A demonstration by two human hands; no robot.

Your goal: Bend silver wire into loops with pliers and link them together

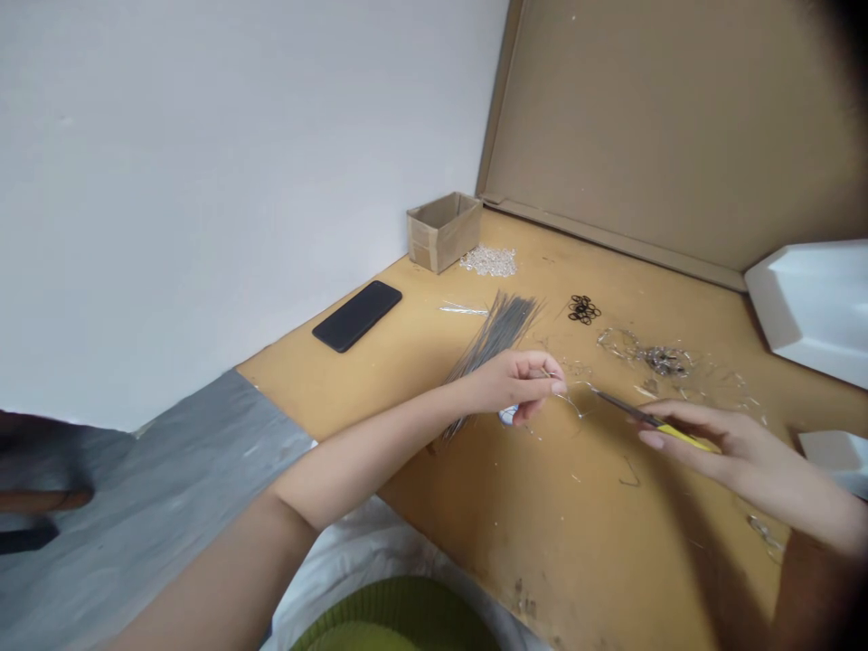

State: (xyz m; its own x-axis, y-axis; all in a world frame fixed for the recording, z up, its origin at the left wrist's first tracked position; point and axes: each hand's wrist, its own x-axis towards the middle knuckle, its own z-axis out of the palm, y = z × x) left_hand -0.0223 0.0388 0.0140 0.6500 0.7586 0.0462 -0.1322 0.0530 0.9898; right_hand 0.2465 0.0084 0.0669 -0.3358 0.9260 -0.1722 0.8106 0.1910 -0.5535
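Observation:
My left hand is closed in a pinch on a thin wire that curves out to the right of its fingertips. A small white and blue object shows under its fingers. To the right, my right hand is wrapped round yellow-handled pliers. Their narrow metal tip points left and meets or nearly meets the end of the wire. Behind and beneath my left hand, a bundle of straight grey wires lies on the orange-brown table.
A black phone lies at the left. Further back are a cardboard box, clear small pieces and black rings. Tangled wire pieces lie at the right, near white trays. Cardboard stands behind.

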